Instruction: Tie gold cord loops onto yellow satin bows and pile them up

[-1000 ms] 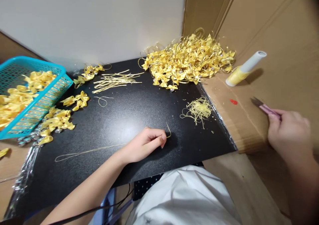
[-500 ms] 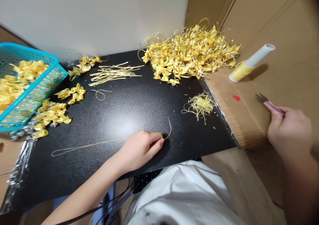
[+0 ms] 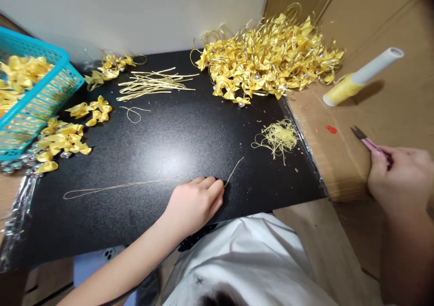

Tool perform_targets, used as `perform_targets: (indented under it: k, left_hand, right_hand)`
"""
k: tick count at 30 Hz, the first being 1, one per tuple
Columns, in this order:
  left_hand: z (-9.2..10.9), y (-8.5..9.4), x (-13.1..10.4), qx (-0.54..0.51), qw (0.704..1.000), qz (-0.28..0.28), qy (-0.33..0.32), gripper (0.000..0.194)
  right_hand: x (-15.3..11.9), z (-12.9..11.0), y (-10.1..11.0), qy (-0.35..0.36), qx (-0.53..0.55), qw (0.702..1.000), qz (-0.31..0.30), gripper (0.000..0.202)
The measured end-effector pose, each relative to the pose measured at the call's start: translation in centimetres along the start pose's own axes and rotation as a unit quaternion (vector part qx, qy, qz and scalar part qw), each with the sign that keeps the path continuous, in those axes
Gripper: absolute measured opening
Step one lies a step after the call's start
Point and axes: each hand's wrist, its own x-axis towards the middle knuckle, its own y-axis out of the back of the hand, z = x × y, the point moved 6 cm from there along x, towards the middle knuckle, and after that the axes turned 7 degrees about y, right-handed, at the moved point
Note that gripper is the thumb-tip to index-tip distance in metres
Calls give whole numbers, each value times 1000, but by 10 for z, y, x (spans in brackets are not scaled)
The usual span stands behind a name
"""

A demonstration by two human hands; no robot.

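Closer to the worktop's (image 3: 142, 138) near edge than in the earlier frame, our left hand (image 3: 193, 202) pinches a thin cord (image 3: 236, 164), its tail slanting towards one o'clock. Our right hand (image 3: 400, 175) grips pink-handled snips (image 3: 372, 146) at three; trimming would apparently need blades brought leftward, clear of the yellow tangle (image 3: 282, 135).

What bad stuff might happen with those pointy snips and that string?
The pink-handled snips in the right hand have bare blades; they might nick the left hand if they come close.

The long, loose thread at the left hand might tangle.

Loops on the piled yellow bows might snag each other.
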Motion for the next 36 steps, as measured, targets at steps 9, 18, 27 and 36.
perform_targets:
  k: [9, 18, 27, 36]
  left_hand:
    - [5, 2, -10, 49, 992, 100, -55, 26]
    - [12, 9, -13, 90, 984, 146, -47, 24]
    - [-52, 44, -71, 99, 967, 223, 74, 72]
    - [-194, 22, -188, 113, 895, 158, 401, 61]
  right_hand:
    - [0, -2, -1, 16, -6, 1000, 5, 50]
    - [9, -68, 47, 104, 33, 987, 120, 43]
    - [-36, -243, 64, 338, 346, 871, -83, 22]
    - [-52, -257, 51, 389, 272, 863, -174, 39]
